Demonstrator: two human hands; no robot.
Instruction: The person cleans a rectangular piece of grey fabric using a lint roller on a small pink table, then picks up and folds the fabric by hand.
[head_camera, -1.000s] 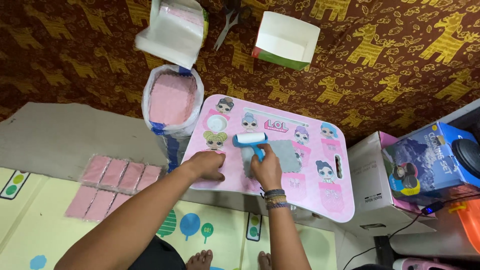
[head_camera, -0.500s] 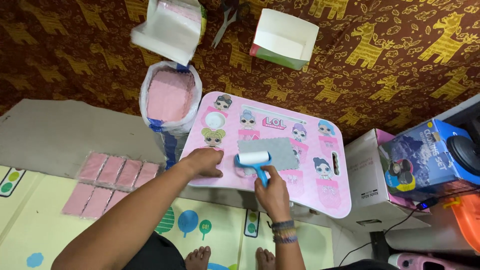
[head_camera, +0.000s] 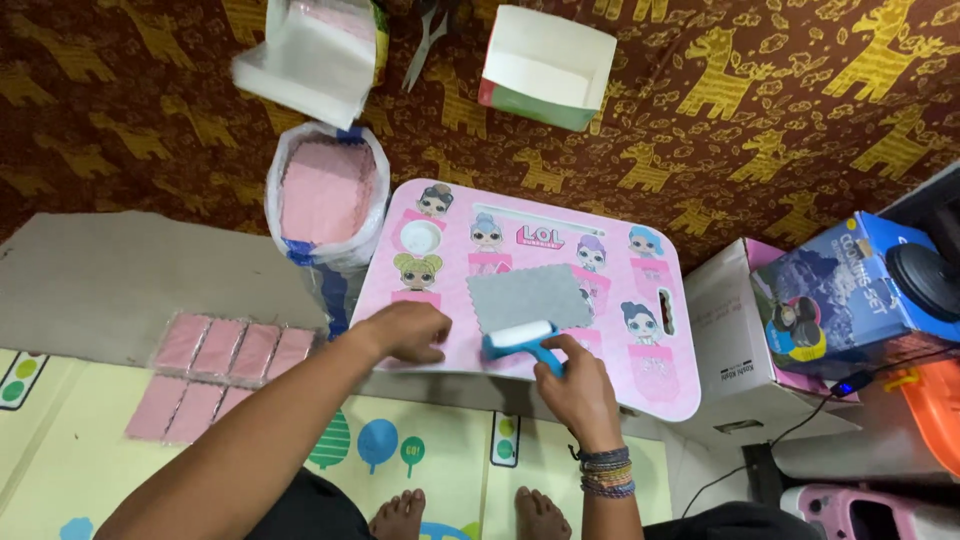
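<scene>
A small pink table with cartoon doll pictures stands before me. On it lies a grey scalloped-edged sheet. My right hand grips the blue handle of a small roller whose white drum rests on the sheet's near edge. My left hand presses flat on the tabletop just left of the sheet, fingers curled down, holding nothing.
A plastic bag of pink sheets stands left of the table. Pink packets lie on grey cardboard. A white bag, scissors and an open box sit behind. Boxes crowd the right.
My right hand has drawn the roller toward me, from the sheet's far part to its near edge. My left hand has stayed on the table, shifting slightly.
</scene>
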